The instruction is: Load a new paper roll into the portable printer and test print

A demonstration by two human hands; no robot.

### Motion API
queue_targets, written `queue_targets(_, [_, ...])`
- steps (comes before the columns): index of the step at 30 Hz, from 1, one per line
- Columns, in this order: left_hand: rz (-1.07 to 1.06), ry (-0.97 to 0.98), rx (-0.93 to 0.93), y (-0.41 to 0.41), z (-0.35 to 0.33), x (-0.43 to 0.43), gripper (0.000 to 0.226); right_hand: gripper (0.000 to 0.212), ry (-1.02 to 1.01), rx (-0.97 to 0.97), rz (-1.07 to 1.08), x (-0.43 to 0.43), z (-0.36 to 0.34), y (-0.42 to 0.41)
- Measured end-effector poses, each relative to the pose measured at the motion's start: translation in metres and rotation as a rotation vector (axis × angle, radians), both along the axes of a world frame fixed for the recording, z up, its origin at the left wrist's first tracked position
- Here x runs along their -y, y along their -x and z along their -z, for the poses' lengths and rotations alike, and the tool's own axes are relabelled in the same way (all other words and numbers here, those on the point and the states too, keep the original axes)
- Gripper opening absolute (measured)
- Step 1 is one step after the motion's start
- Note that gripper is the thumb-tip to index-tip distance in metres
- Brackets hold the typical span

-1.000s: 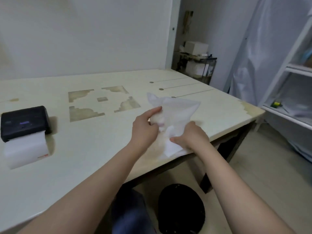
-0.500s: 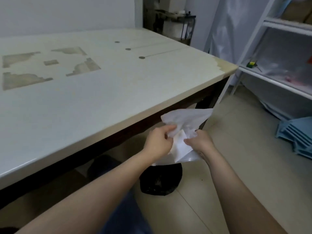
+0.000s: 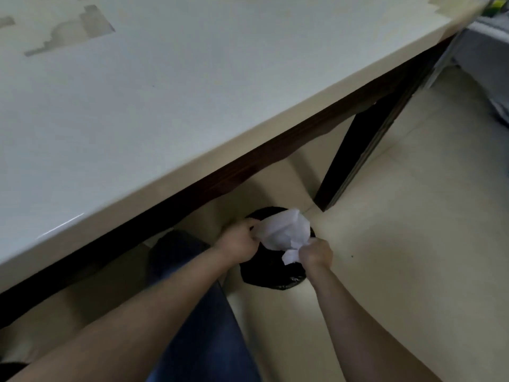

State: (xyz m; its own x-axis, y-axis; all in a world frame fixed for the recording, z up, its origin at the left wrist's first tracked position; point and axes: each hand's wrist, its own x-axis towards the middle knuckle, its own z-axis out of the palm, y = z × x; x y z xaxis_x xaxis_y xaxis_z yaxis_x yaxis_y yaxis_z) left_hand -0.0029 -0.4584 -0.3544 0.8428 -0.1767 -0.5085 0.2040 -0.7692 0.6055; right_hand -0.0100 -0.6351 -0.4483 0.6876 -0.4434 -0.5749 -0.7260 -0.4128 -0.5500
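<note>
While both hands hold it below the tabletop (image 3: 192,106) edge, crumpled white paper (image 3: 283,232) sits directly above black bin (image 3: 264,274); contents not visible. L hand (image 3: 239,241) & R hand (image 3: 316,253) grip closed on paper.

Pale table top (image 3: 192,86) with worn brownish patches at upper left, dark wooden apron and leg (image 3: 366,150) beneath, beige tiled floor (image 3: 413,244), black-lined bin (image 3: 271,274) standing near the leg, blue-jeaned knee (image 3: 198,312) alongside.
</note>
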Motion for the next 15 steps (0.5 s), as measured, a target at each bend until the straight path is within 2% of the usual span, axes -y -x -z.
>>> queue_targets(3, [0.031,-0.064,-0.016,-0.009,0.016,-0.007,0.051,0.033,-0.174,-0.112,0.015,-0.013,0.033,-0.003])
queue_targets(6, [0.043,-0.101,-0.012,-0.011,0.025,-0.012,0.050,0.073,-0.424,-0.272,-0.024,-0.028,0.063,0.001])
queue_targets(7, [0.040,-0.109,-0.007,-0.010,0.027,-0.014,0.050,0.078,-0.439,-0.316,-0.047,-0.032,0.073,0.004])
queue_targets(10, [0.057,-0.128,-0.008,-0.008,0.028,-0.020,0.050,0.056,-0.331,-0.325,-0.128,-0.037,0.090,0.008])
queue_targets(12, [0.053,-0.127,0.008,-0.009,0.023,-0.022,0.050,0.046,-0.234,-0.238,-0.064,-0.037,0.079,0.005])
queue_targets(15, [0.039,-0.087,0.064,-0.004,0.011,-0.021,0.049,0.043,-0.115,-0.058,0.006,-0.031,0.054,-0.002])
